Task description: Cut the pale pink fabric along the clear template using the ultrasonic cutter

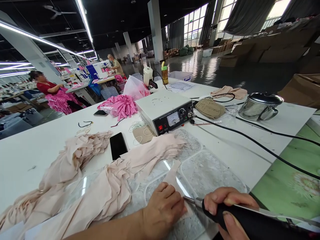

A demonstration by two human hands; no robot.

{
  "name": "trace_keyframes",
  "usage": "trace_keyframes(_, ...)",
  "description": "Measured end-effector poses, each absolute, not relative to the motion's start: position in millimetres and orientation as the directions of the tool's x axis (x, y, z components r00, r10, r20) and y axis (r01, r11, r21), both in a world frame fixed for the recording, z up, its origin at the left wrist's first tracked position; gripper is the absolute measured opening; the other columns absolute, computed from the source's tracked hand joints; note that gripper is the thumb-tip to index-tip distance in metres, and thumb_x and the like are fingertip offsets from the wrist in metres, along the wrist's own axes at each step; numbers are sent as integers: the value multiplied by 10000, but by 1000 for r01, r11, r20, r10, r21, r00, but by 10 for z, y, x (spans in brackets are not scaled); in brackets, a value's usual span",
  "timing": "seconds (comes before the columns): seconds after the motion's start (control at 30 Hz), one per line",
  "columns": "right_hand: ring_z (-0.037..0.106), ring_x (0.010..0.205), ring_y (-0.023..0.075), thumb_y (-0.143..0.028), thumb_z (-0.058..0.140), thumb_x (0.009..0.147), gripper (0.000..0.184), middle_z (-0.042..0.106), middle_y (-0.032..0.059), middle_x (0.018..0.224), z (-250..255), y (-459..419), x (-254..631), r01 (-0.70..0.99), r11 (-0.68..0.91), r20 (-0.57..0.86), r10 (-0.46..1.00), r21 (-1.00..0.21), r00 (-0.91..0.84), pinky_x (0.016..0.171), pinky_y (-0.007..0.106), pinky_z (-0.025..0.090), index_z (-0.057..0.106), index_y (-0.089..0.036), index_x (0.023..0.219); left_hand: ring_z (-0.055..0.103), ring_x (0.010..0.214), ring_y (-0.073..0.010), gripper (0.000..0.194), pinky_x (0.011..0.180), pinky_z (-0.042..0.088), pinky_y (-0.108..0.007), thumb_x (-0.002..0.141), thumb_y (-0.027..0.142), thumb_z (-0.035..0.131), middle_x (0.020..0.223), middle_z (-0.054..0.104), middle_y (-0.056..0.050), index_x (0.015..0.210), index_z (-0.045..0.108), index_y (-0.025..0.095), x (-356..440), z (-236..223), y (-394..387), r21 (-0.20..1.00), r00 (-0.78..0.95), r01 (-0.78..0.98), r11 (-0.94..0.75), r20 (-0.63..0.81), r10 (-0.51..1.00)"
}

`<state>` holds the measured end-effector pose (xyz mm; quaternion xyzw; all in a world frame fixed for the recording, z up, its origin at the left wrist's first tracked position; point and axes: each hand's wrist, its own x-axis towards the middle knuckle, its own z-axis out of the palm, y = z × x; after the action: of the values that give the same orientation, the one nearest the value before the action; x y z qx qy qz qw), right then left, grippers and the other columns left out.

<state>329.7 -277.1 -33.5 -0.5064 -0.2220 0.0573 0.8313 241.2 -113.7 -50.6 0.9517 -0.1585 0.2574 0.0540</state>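
Note:
In my right hand [232, 206] is a black-handled ultrasonic cutter [245, 216], its slim metal tip pointing left. That tip reaches the edge of my left hand [166, 206], whose fingers are curled and pressed down on a small beige fabric piece [172, 173]. The piece lies on a clear, glossy board [207, 170]; part of it is hidden under my hand. Left of my hands lies a long layered pile of beige fabric pieces [110, 186], with another beige stack [155, 150] just beyond.
A white control box [163, 115] with a meter stands behind the board, and a black cable [240, 133] runs from it rightward. Around it are a phone [118, 146], pink strips [120, 105], a steel cup [261, 106] and a bottle [164, 74]. Two people sit farther back.

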Motion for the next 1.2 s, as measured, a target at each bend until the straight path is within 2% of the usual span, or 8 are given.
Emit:
trace_keyframes(0.1, 592, 600, 166, -228, 596, 860, 126, 576, 4, 782, -342, -2841, 3315, 139, 491, 347, 364, -860, 864, 574, 363, 550, 530, -280, 954, 432, 624, -135, 223, 624, 315, -299, 947, 194, 552, 640, 502, 12, 728, 532, 155, 2340, -530, -1096, 20, 819, -369, -929, 480, -315)
trace_keyframes(0.27, 553, 563, 166, -378, 652, 778, 194, 526, 5, 703, -280, -2930, 3265, -13, 540, 175, 295, -841, 940, 532, 338, 511, 547, -238, 861, 502, 675, -126, 89, 714, 376, -293, 926, 219, 609, 766, 598, -11, 886, 594, 141, 2126, -450, -987, 112, 818, -518, -848, 357, -452)
trace_keyframes(0.37, 534, 550, 150, -406, 663, 743, 229, 504, -1, 728, -270, -2919, 3219, -60, 599, 125, 264, -799, 956, 509, 321, 486, 560, -235, 855, 553, 766, -139, 66, 818, 403, -308, 932, 203, 602, 842, 643, -29, 927, 606, 137, 2021, -364, -949, 181, 822, -531, -828, 349, -450)
trace_keyframes(0.5, 530, 547, 157, -416, 629, 737, 250, 523, 5, 737, -281, -2871, 3206, -22, 619, 170, 250, -785, 953, 527, 345, 479, 596, -228, 897, 576, 870, -152, 82, 892, 416, -311, 944, 185, 566, 955, 673, -54, 974, 608, 120, 1941, -286, -946, 222, 834, -519, -826, 343, -432)
trace_keyframes(0.73, 497, 528, 134, -309, 579, 708, 180, 563, -3, 704, -225, -2718, 3223, 47, 639, 164, 125, -768, 979, 511, 310, 445, 623, -205, 848, 600, 891, -169, 145, 856, 431, -306, 948, 116, 471, 962, 677, -68, 956, 615, 135, 2016, -264, -860, 174, 876, -432, -885, 313, -366)
trace_keyframes(0.83, 501, 536, 142, -275, 558, 703, 162, 541, -12, 688, -231, -2677, 3224, 17, 634, 161, 169, -773, 972, 520, 320, 443, 612, -211, 842, 606, 908, -164, 118, 840, 431, -288, 909, 106, 533, 1024, 670, -65, 967, 625, 151, 2137, -272, -792, 101, 878, -423, -901, 294, -379)
trace_keyframes(0.97, 487, 526, 144, -280, 555, 690, 165, 534, -8, 680, -256, -2665, 3230, -1, 600, 133, 178, -800, 975, 517, 332, 436, 613, -207, 826, 593, 972, -170, 225, 815, 440, -287, 837, 114, 623, 1152, 628, -60, 1044, 639, 200, 2340, -251, -737, 67, 863, -475, -877, 227, -450)
trace_keyframes(1.2, 487, 577, 138, -264, 529, 718, 175, 526, -10, 727, -402, -2736, 3254, -55, 623, 108, 220, -780, 970, 550, 314, 440, 601, -221, 872, 565, 1017, -178, 135, 815, 438, -294, 753, 220, 779, 1137, 623, -14, 836, 675, 245, 2687, -223, -712, 108, 828, -555, -825, 173, -534)
